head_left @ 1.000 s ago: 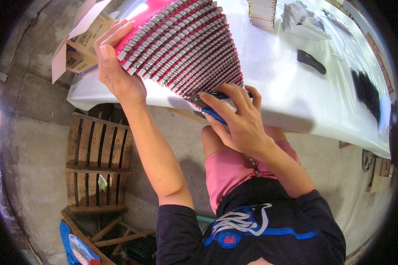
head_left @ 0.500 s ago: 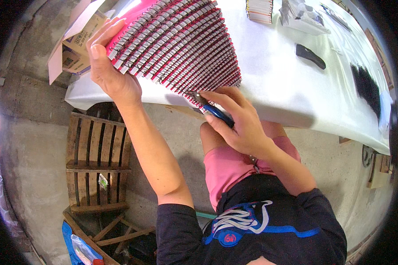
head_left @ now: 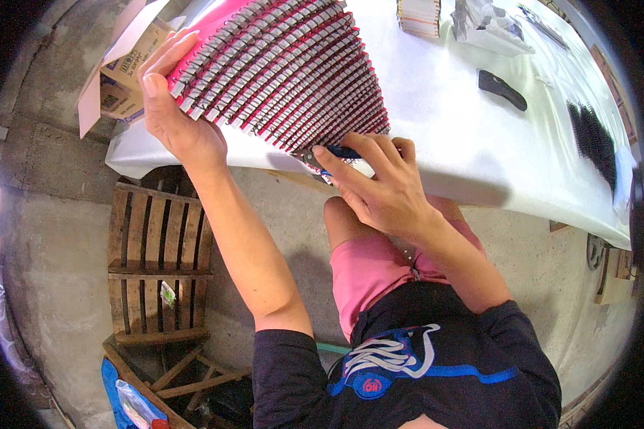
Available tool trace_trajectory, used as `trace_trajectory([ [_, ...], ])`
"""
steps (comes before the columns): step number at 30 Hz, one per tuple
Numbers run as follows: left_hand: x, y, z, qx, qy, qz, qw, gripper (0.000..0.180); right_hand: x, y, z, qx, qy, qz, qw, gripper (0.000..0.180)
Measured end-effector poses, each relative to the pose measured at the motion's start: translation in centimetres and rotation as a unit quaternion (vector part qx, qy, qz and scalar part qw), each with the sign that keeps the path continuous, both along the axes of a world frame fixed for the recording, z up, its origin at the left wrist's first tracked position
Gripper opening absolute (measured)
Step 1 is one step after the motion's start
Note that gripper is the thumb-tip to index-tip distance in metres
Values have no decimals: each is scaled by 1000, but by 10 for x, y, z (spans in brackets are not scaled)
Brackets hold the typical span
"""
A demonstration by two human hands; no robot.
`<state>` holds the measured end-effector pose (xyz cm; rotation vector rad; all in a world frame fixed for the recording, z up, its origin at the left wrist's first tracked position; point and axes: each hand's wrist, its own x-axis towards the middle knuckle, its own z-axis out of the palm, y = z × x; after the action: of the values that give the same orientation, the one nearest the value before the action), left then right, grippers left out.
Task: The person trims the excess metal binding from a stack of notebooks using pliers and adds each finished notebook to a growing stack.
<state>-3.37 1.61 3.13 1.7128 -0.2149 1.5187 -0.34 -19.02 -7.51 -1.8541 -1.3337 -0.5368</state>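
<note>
A large pink sheet (head_left: 286,64) covered in rows of small silver-and-red clips lies on the white table (head_left: 436,136), overhanging its near edge. My left hand (head_left: 175,114) grips the sheet's left edge, thumb underneath. My right hand (head_left: 379,189) pinches a dark blue-handled tool (head_left: 333,154) at the sheet's lower corner, by the table edge.
An open cardboard box (head_left: 118,79) sits past the table's left end. On the table stand a stack of cards (head_left: 418,16), a clear packet (head_left: 490,28), a black oblong object (head_left: 502,89) and a dark bristly bundle (head_left: 594,139). A wooden pallet (head_left: 157,264) lies on the concrete floor.
My left hand has slid a little along the sheet's left edge. My right hand has drawn in closer to the sheet's lower corner, still on the tool.
</note>
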Motion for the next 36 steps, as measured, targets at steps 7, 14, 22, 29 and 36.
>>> trace_trajectory([
  [7,0,2,-1,-7,-8,-11,1000,55,-11,-2,11,48,698,258,666,34],
  [14,-1,1,1,23,14,25,999,53,-23,11,-18,106,262,109,953,39],
  [22,-2,-1,1,-3,6,-11,1000,54,-16,12,-25,65,112,40,991,45],
  [29,-1,0,1,-4,15,26,1000,53,-28,8,-5,117,722,260,631,28],
  [36,-1,-2,2,-10,2,-6,1000,54,-19,-2,-9,64,237,71,967,40],
])
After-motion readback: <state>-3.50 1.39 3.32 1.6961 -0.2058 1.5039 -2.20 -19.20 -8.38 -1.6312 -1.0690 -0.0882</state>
